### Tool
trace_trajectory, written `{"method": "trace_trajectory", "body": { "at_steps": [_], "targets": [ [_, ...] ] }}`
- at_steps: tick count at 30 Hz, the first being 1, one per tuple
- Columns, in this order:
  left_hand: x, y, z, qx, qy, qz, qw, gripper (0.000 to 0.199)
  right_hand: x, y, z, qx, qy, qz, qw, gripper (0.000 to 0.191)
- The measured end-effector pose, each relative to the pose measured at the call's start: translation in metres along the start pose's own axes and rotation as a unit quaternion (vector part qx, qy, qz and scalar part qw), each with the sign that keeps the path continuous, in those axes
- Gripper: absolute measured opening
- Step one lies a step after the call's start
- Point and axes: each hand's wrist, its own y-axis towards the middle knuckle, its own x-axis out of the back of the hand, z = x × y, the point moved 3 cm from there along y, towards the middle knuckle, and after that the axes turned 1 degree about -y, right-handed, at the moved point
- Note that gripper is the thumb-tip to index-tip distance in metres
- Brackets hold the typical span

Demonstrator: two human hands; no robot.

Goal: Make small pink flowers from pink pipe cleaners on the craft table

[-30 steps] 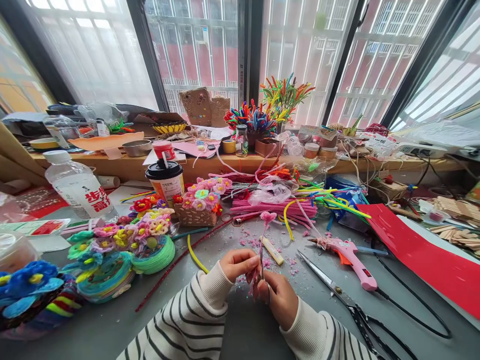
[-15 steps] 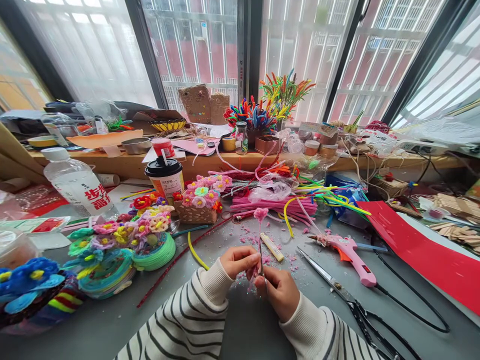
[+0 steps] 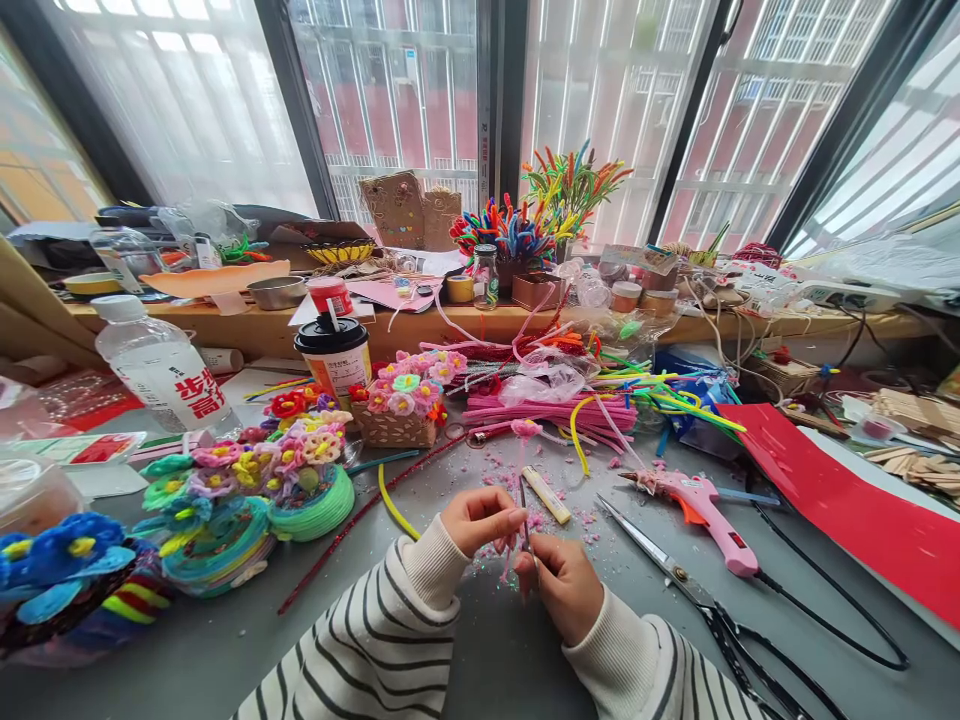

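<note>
Closed at the fingertips, my left hand point(image 3: 484, 520) pinches a pink fuzzy pipe cleaner point(image 3: 508, 565), whose lower end hangs below the fingers. Above the hands a small pink pipe-cleaner flower point(image 3: 526, 428) stands on a thin pale stem. My right hand point(image 3: 568, 588) is closed around slim pointed metal scissors point(image 3: 524, 500), their blade pointing up beside the left fingertips; the handles are hidden in the hand. Pink fluff clippings point(image 3: 487, 470) lie scattered on the grey table around both hands. A cream-coloured stick point(image 3: 546, 495) with printing lies just beyond them.
Large scissors point(image 3: 679, 572) and a pink glue gun point(image 3: 705, 508) with a black cord lie at right, near a red sheet point(image 3: 847, 510). Pipe-cleaner flower baskets point(image 3: 311, 505), a cup point(image 3: 334, 355) and a bottle point(image 3: 161, 370) stand left. Pink pipe cleaners point(image 3: 551, 413) are piled behind.
The pink flower has tipped and sits slightly lower and further right. My right hand has shifted a little down and right; the pink pipe cleaner's lower end shows more.
</note>
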Motion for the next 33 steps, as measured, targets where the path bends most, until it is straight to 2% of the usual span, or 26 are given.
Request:
{"method": "trace_trajectory", "body": {
  "at_steps": [4,9,14,21,28,33],
  "targets": [
    [-0.002,-0.001,0.000,-0.003,0.000,-0.003,1.000,0.026,-0.004,-0.001,-0.001,0.028,0.045,0.023,0.998,0.058],
    [-0.006,-0.003,0.001,0.019,0.003,0.011,1.000,0.026,-0.005,-0.001,-0.002,0.021,0.048,0.043,0.998,0.058],
    [-0.006,-0.003,0.003,0.041,0.008,0.010,0.999,0.027,-0.002,0.000,-0.002,0.018,0.022,0.032,0.999,0.056],
    [-0.005,-0.002,0.002,0.035,0.021,0.010,0.999,0.028,0.000,0.000,0.001,0.023,0.027,0.025,0.999,0.053],
    [-0.006,-0.002,0.007,0.051,0.035,0.057,0.996,0.029,-0.004,-0.001,-0.001,0.014,0.058,0.019,0.998,0.056],
    [-0.005,0.000,0.010,0.040,0.038,0.031,0.998,0.031,0.001,-0.001,-0.001,0.008,0.046,0.013,0.999,0.051]
  ]
}}
